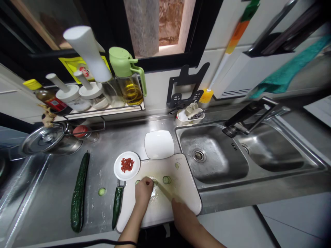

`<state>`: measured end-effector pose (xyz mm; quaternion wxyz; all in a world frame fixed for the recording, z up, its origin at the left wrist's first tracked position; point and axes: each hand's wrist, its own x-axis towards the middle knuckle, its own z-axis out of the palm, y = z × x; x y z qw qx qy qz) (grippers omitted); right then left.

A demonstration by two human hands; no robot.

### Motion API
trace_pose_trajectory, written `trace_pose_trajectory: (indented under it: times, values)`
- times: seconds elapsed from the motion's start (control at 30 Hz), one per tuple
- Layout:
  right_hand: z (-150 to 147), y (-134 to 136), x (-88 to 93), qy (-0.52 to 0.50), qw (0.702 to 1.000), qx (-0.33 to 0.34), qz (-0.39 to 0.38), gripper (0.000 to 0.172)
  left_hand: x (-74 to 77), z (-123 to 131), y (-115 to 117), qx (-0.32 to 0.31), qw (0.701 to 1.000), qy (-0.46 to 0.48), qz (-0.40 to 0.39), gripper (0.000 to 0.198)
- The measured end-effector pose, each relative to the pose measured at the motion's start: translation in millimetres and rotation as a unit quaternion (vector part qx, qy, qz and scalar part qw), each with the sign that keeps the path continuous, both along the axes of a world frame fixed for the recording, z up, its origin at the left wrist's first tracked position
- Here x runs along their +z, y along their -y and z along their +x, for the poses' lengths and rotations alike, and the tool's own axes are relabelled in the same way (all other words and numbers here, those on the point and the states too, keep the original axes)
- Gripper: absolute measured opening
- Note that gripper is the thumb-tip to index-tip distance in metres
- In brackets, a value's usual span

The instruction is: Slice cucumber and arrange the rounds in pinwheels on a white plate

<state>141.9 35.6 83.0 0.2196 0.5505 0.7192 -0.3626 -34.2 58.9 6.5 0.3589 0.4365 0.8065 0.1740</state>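
On the white cutting board (160, 217), my left hand (143, 193) is closed, its fingertips pressed down on a cucumber piece (154, 182) that they partly hide. My right hand (183, 214) grips a knife (165, 193), its blade blurred and pointing at the left fingertips. The handle is hidden inside my fist. A bit of green cucumber (137, 182) peeks out left of my left hand. Two overlapping cucumber slices (167, 179) lie beyond the blade, and thin cucumber scraps (177, 165) are near the board's far right corner.
Left of the board are a cut cucumber length (117, 206), a whole cucumber (80, 193) and a single slice (101, 192). A small plate (117, 168) of chopped red bits overlaps the board's corner. Behind stands a white dish (159, 144); the sink (214, 155) is right.
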Motion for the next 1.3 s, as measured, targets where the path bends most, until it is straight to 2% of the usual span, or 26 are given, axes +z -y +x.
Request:
trace_pose_trajectory:
  times: [0.2,0.47,0.7,0.87,0.97,1.13,1.23,1.3]
  values:
    - [26,11,-3.0,0.007,1.000,-0.001,0.001,0.054,2.9,-6,10,0.022,1.000,0.009,0.011,0.020]
    - [34,10,0.3,0.020,0.999,-0.021,-0.037,0.055,5.3,-47,31,0.121,0.992,-0.018,0.001,0.027]
    - [34,10,1.2,0.024,0.999,-0.011,-0.032,0.054,1.9,-58,35,0.124,0.991,-0.053,-0.001,0.022]
    - [39,15,-8.0,-0.001,0.999,-0.027,-0.025,0.053,-0.1,-51,32,0.120,0.986,-0.089,0.076,0.018]
    - [41,18,-13.6,-0.001,1.000,-0.016,-0.013,0.054,-1.1,-36,22,0.077,0.988,-0.057,0.117,0.020]
    - [42,21,-16.2,0.003,1.000,-0.012,0.014,0.052,1.2,4,-8,-0.090,0.986,0.055,0.126,0.013]
    - [39,19,-12.2,0.025,1.000,0.000,0.001,0.052,4.1,23,-25,-0.181,0.975,0.086,0.098,0.014]
    - [38,18,-9.2,0.041,0.999,0.013,-0.008,0.052,4.9,29,-32,-0.219,0.970,0.081,0.065,0.017]
